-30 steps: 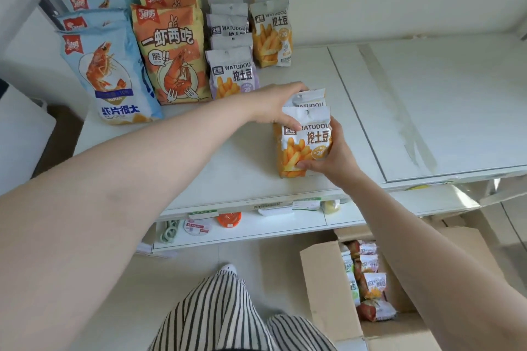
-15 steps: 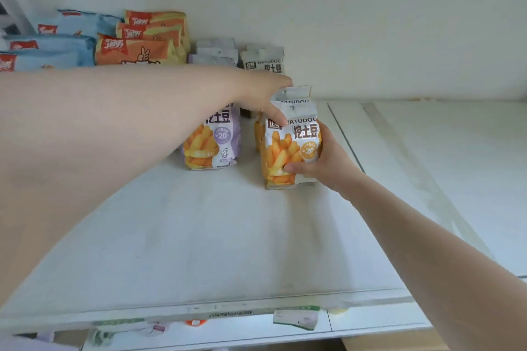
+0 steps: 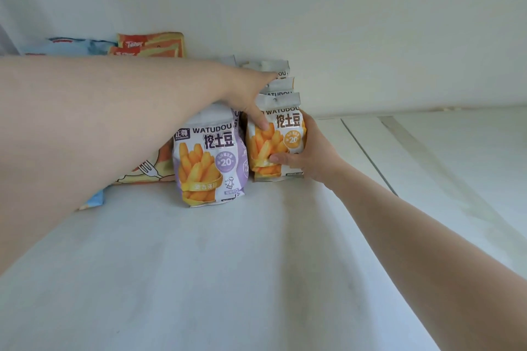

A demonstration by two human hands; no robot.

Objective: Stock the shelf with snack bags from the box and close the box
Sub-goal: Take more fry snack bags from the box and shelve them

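Orange snack bag [image 3: 278, 137] stands upright on the white shelf [image 3: 256, 265], beside a purple bag [image 3: 209, 159]. The right hand [image 3: 310, 155] grips its side; the left hand [image 3: 248, 94] pinches its top corner.

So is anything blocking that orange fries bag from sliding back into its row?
Nothing visible does. The orange fries bag, held by the right hand and left hand, already stands against the matching bags behind it, beside the purple bag.
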